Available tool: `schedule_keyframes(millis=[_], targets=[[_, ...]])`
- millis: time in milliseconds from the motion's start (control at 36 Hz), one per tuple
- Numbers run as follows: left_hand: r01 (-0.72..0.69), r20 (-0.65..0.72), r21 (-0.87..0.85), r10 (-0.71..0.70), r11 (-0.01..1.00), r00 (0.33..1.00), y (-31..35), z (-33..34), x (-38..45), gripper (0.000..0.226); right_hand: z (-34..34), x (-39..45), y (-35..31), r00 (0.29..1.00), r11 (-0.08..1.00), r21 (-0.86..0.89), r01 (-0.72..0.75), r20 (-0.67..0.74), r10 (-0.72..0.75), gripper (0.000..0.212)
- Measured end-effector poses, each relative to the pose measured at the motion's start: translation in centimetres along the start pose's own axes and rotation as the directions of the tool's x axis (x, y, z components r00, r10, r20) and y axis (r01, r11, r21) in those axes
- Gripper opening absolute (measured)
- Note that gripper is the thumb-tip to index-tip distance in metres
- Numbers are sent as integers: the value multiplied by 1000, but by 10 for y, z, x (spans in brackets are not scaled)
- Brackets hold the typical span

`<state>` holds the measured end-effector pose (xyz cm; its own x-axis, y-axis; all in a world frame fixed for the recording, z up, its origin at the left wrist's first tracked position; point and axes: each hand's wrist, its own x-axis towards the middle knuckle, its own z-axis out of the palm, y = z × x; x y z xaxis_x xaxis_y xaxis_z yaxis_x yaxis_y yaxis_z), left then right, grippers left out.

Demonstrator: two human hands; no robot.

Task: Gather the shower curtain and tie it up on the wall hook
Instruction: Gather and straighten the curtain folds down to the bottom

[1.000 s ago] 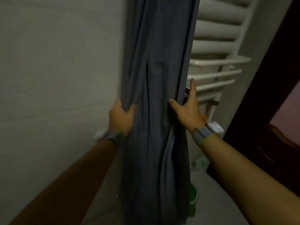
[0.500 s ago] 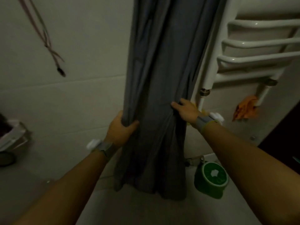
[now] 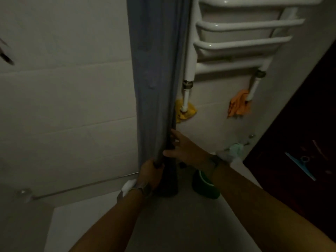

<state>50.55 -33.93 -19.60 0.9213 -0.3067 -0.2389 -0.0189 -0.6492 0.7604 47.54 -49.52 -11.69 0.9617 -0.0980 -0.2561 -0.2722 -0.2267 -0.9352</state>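
Grey shower curtain [image 3: 156,91] hangs bunched into a narrow column beside the white towel rail [image 3: 236,42], so gathering looks nearly done. Left hand [image 3: 151,174] grips its lower end, fingers curled round; right hand [image 3: 183,148] presses it with fingers spread. Tying remains; no hook shows.

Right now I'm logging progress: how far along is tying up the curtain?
Done: the grey fabric shower curtain hangs bunched into a narrow column. In hand: the left hand grips it near the bottom while the right hand presses its edge with fingers extended. Left: lifting and tying it; no wall hook is in view.
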Motion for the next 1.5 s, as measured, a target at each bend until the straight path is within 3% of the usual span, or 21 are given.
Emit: schedule_keyframes(millis=[83,167,306,444,500,611,694,750,833,917,1000,1083,1139,1306,1389,1444,1500], targets=[[29,20,-78,-27,997,999,-11,11,-17,29,10,-7,17,1000,1000,-1,-11,6,11,102],[107,58,-128,-100,986,993,-25,19,-28,33,19,-9,51,998,999,-29,-26,62,28,96],[169,47,-84,-165,982,985,-53,32,-24,29,32,-7,104,995,991,-107,-77,55,83,88],[294,-37,-37,-296,955,955,-102,42,-18,35,45,-8,165,953,949,-125,-289,57,297,81],[323,-65,-18,-323,946,944,-117,43,-18,38,54,-14,178,905,901,-184,-392,97,414,63],[316,-35,-9,-316,949,948,-135,41,-13,40,68,-34,177,953,891,-361,-274,21,302,25],[321,36,26,-321,947,946,-144,35,-18,29,97,-40,170,983,949,-262,-175,12,184,24],[294,107,36,-297,955,949,-145,31,-21,19,118,-35,148,988,981,-114,-154,10,156,47],[190,221,14,-189,982,957,-137,20,-30,25,139,-27,115,984,996,9,-94,-148,94,83],[133,364,-23,-115,991,924,-131,15,-32,53,133,-25,92,970,995,98,-17,-239,40,75],[53,400,-121,0,991,917,-121,-16,-34,70,126,-33,49,946,968,242,66,-324,16,71],[55,374,-368,94,928,923,-90,-41,-31,66,103,-38,13,931,896,384,221,-358,-76,30],[-43,330,-465,218,884,918,-60,-60,-25,68,88,-46,-21,925,844,434,314,-340,-169,22],[-287,133,-619,457,732,879,67,-116,-14,53,43,-57,-122,856,769,416,486,-406,-321,15],[-240,122,-732,469,637,875,107,-133,-19,34,39,-53,-136,855,747,452,488,-421,-303,17],[-231,94,-795,491,561,866,131,-142,-28,24,40,-55,-134,860,775,431,463,-431,-274,31],[-336,40,-742,538,581,842,141,-144,-29,20,47,-51,-115,869,821,390,418,-435,-236,38]])
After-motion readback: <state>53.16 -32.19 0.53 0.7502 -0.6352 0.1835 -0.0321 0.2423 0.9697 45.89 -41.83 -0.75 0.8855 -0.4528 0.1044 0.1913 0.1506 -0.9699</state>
